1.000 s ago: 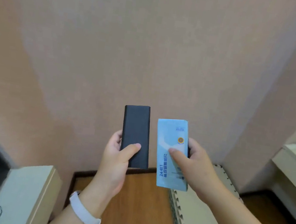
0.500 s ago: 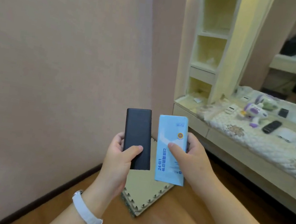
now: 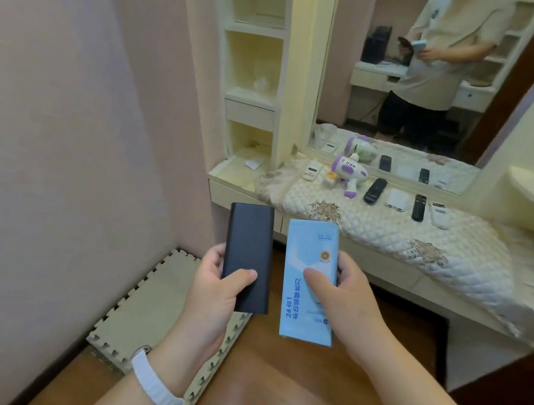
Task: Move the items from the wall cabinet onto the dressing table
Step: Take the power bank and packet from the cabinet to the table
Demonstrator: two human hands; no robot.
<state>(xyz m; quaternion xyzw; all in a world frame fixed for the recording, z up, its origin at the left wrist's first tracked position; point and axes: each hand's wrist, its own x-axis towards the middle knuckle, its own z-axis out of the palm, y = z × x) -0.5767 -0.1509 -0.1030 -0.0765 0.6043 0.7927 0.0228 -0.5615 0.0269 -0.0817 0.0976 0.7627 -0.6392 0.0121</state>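
Dressing table (image 3: 387, 267) with a quilted cover ahead-right, mirror (image 3: 362, 88) above it. Foam mat (image 3: 152, 310) on the wood floor by the wall. Both items are held in mid-air in front of the table edge, upright, just beside each other. Right hand (image 3: 350, 305) grasps the light blue packet (image 3: 295, 307): thumb across its face, fingers curled behind its right edge. Left hand (image 3: 213, 298) grasps the black power bank (image 3: 249, 244) by its lower half: thumb on front, fingers behind the left edge. Toy (image 3: 349, 174) and remotes (image 3: 374, 190) lie on the cover. White wristband (image 3: 155, 383) on left wrist.
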